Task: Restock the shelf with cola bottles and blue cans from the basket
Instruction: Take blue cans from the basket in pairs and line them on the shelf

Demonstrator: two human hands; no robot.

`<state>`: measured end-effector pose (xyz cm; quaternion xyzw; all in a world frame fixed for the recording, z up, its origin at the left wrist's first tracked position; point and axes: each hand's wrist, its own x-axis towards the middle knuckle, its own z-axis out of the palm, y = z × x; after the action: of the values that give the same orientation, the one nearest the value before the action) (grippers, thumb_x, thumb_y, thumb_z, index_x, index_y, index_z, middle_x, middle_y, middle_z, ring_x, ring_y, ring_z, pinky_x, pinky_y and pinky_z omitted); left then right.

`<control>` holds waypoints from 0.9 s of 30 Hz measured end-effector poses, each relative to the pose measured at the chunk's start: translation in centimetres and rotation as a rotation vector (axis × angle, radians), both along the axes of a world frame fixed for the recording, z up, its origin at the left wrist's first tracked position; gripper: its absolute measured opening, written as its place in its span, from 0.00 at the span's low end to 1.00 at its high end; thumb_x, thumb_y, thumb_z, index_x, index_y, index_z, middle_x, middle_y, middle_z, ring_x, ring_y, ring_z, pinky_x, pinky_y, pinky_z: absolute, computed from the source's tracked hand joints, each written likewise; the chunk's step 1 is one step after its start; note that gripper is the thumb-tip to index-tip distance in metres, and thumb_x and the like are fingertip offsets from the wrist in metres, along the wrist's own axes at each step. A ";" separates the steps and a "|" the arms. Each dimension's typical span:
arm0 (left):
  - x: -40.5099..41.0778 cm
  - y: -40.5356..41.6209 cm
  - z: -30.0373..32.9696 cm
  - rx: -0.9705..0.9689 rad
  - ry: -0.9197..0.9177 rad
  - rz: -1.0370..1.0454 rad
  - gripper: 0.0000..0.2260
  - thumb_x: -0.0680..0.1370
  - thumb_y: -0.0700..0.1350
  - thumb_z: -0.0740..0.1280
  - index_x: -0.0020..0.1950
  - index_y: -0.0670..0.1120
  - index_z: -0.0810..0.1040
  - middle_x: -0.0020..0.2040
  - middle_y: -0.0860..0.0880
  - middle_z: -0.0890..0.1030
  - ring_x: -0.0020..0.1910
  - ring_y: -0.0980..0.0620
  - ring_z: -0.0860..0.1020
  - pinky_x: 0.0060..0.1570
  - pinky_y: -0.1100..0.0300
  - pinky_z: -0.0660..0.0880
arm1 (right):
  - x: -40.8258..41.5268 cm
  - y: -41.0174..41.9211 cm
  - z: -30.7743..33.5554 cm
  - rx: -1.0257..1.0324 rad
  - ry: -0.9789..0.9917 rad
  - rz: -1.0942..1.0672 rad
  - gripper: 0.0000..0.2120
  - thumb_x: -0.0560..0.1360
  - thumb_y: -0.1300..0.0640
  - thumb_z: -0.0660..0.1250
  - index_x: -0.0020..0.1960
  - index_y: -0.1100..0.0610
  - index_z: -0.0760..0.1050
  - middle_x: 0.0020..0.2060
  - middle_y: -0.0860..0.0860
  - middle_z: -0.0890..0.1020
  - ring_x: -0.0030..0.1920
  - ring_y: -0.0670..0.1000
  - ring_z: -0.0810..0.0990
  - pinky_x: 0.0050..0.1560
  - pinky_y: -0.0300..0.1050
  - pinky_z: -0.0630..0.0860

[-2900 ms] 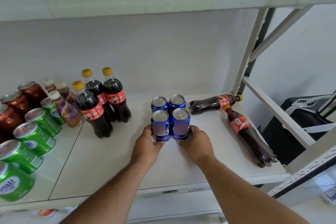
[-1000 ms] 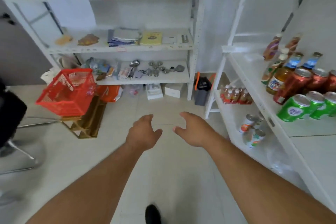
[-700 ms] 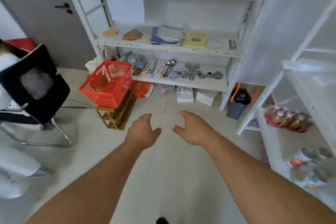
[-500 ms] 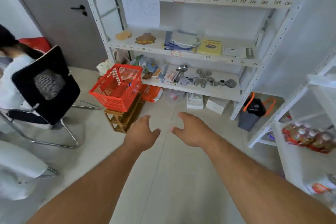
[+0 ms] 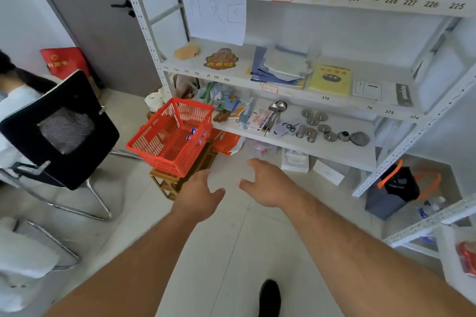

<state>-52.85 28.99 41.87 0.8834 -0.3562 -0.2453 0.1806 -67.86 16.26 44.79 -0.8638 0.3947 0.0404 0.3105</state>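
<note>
Holding nothing, hands [image 5: 231,190] near slatted plastic basket [image 5: 170,136].

Red plastic basket [image 5: 171,136] sits on a low wooden stool [image 5: 180,177], just in front of the white shelving unit [image 5: 309,147]. Blue cans [image 5: 192,134] visible inside the basket. Left hand [image 5: 198,197] and right hand [image 5: 268,183] both extended, empty, fingers relaxed, near the basket. Black mesh-backed chair [image 5: 61,128] beside the basket, away from the shelving.
</note>
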 end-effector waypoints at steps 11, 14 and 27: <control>10.7 -8.8 -0.8 0.003 0.114 0.148 0.34 0.75 0.60 0.70 0.79 0.52 0.67 0.68 0.48 0.79 0.60 0.45 0.82 0.57 0.45 0.84 | 12.4 -10.8 0.2 0.050 0.016 0.136 0.35 0.81 0.43 0.67 0.83 0.55 0.60 0.80 0.54 0.68 0.78 0.56 0.69 0.75 0.51 0.69; 15.0 -10.9 -1.8 -0.012 0.129 0.154 0.33 0.75 0.59 0.70 0.78 0.53 0.68 0.66 0.50 0.80 0.57 0.47 0.83 0.54 0.47 0.85 | 16.8 -13.1 -0.6 0.040 0.019 0.150 0.34 0.82 0.43 0.67 0.82 0.54 0.61 0.80 0.53 0.68 0.78 0.56 0.69 0.75 0.51 0.69; 32.0 -18.4 -5.1 -0.053 0.275 0.276 0.09 0.76 0.54 0.72 0.50 0.52 0.77 0.45 0.51 0.83 0.42 0.48 0.84 0.47 0.46 0.84 | 34.1 -20.9 -3.6 0.068 0.113 0.197 0.33 0.82 0.42 0.66 0.81 0.55 0.64 0.79 0.53 0.69 0.78 0.54 0.69 0.74 0.47 0.67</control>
<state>-20.81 10.61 36.74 0.8768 -0.2100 -0.3273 0.2828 -33.75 -4.64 41.22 -0.8835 0.3235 0.1329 0.3116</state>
